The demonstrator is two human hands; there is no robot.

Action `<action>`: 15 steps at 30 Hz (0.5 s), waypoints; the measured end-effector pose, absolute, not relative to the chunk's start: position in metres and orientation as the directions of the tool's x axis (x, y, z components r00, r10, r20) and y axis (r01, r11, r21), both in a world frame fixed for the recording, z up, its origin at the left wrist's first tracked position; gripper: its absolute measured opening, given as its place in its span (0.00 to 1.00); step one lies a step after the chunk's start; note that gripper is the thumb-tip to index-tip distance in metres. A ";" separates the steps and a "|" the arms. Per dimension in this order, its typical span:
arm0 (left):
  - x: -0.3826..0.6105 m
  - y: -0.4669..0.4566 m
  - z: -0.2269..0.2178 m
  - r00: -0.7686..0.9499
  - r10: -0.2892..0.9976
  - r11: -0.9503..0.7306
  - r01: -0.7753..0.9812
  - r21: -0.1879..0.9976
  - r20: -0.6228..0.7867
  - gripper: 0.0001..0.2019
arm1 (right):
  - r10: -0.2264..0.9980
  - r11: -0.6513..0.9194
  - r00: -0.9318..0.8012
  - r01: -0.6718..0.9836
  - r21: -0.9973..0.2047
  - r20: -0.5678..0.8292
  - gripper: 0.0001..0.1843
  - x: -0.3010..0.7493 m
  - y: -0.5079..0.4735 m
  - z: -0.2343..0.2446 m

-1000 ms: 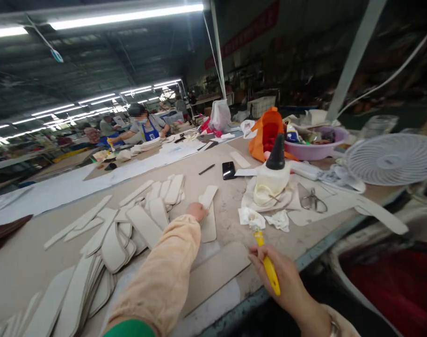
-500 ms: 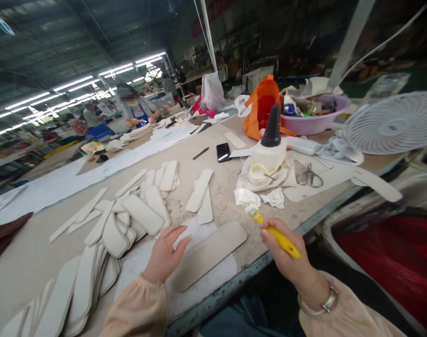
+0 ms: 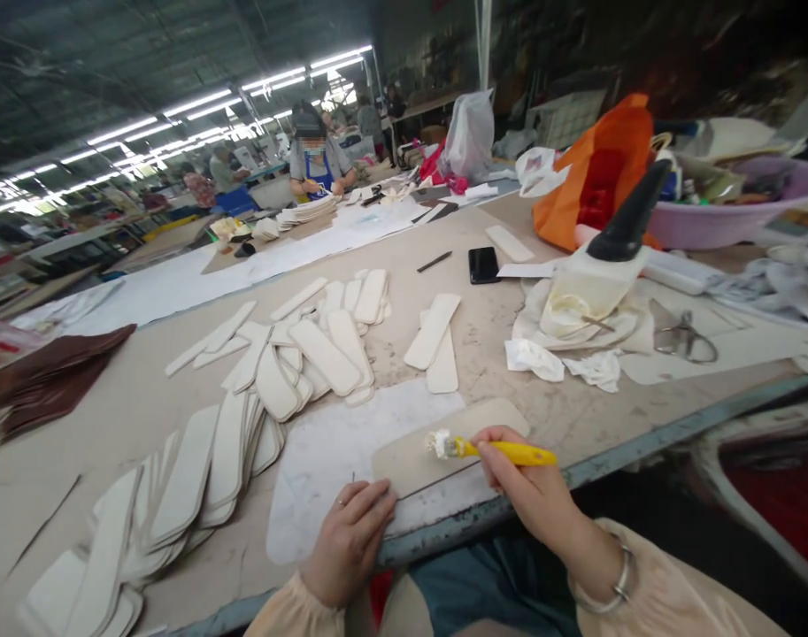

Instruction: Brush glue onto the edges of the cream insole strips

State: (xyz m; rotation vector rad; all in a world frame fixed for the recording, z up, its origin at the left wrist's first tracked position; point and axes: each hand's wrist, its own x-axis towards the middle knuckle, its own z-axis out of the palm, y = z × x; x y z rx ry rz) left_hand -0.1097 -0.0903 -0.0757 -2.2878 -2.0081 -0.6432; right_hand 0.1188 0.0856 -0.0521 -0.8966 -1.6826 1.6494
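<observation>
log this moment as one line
right hand: holds brush, bristles over panel | left hand: at panel's edge | panel: on white sheet | strips: piled leftward

showing no legible text, label, brand, number or sign anywhere, neither on the worktable [image 3: 396, 287] nor in the background.
</observation>
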 end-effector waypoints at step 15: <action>-0.113 -0.086 -0.083 0.041 0.936 -0.158 0.937 0.313 0.351 0.15 | 0.817 0.113 -0.574 0.255 -0.960 -0.056 0.15 0.071 0.077 -0.064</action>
